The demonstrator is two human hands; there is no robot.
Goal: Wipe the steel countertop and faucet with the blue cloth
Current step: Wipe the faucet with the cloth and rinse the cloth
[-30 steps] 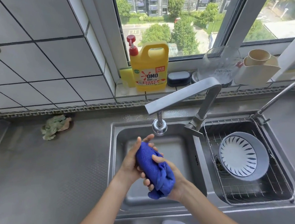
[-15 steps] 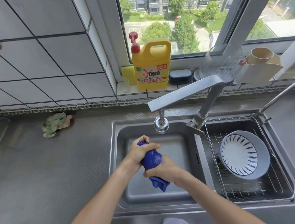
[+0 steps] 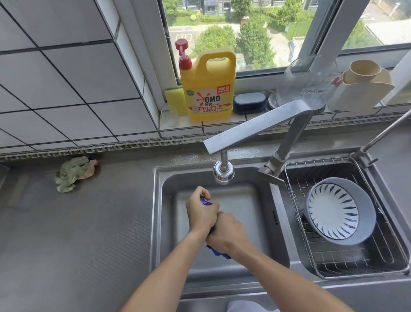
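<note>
Both my hands are clenched around the blue cloth [image 3: 217, 251] over the left sink basin [image 3: 260, 215]. My left hand [image 3: 201, 211] grips its upper end and my right hand [image 3: 226, 234] its lower end, so only small blue bits show above and below the fists. The steel faucet [image 3: 258, 124] reaches leftward above the basin, and its round spout head [image 3: 223, 174] hangs just beyond my hands. The steel countertop [image 3: 71, 240] stretches out to the left of the sink.
A crumpled green rag [image 3: 74, 172] lies on the counter at the back left. The right basin holds a wire rack [image 3: 350, 262] with a blue-and-white bowl [image 3: 339, 210]. A yellow detergent jug [image 3: 209, 86], sponge, dark soap box, glass jar and beige cup holder stand on the windowsill.
The cloth was loosely held and mostly visible a second ago. My hands have closed and twisted tightly around it, hiding most of it, and stayed over the left basin.
</note>
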